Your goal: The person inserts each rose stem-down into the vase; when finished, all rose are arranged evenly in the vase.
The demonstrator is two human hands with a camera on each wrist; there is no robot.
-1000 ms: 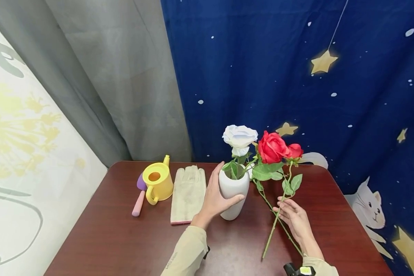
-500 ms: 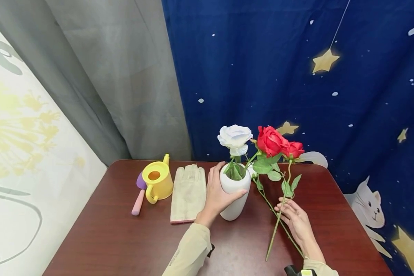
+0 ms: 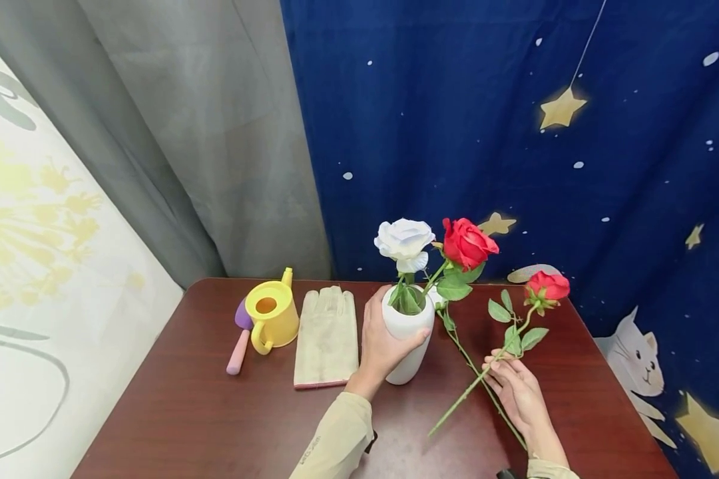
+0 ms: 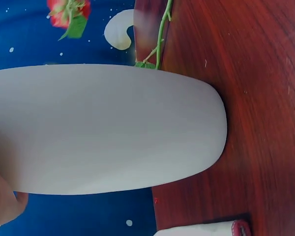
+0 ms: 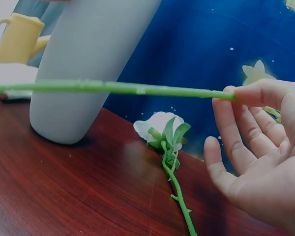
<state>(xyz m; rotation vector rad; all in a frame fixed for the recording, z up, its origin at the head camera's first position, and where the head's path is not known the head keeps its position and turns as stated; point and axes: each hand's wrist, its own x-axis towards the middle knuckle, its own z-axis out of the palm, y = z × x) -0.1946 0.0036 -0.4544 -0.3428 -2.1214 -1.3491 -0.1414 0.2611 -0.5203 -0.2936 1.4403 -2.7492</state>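
Observation:
My left hand [image 3: 385,342] grips the white vase [image 3: 409,356] around its upper side, thumb across the front. In the left wrist view the vase [image 4: 113,128] fills the middle, its base at the tabletop. A white rose [image 3: 404,243] and a red rose [image 3: 469,244] stand in the vase, leaves at its mouth. My right hand [image 3: 518,392] pinches the stem of another red rose [image 3: 546,287] between thumb and index finger. That stem slants, bloom up to the right and cut end down toward the vase. In the right wrist view the pinched stem [image 5: 137,89] crosses before the vase.
Another white rose [image 5: 160,127] lies on the table [image 3: 216,426] behind the vase, its stem running under my right hand. To the left are a cream glove [image 3: 326,339], a yellow watering can [image 3: 275,316] and a small trowel with a pink handle [image 3: 238,352]. Curtains [image 3: 455,100] hang behind.
The red rose in my right hand has tilted right, its bloom moving away from the red rose in the vase. Its stem end has swung left. My left hand keeps its grip on the vase.

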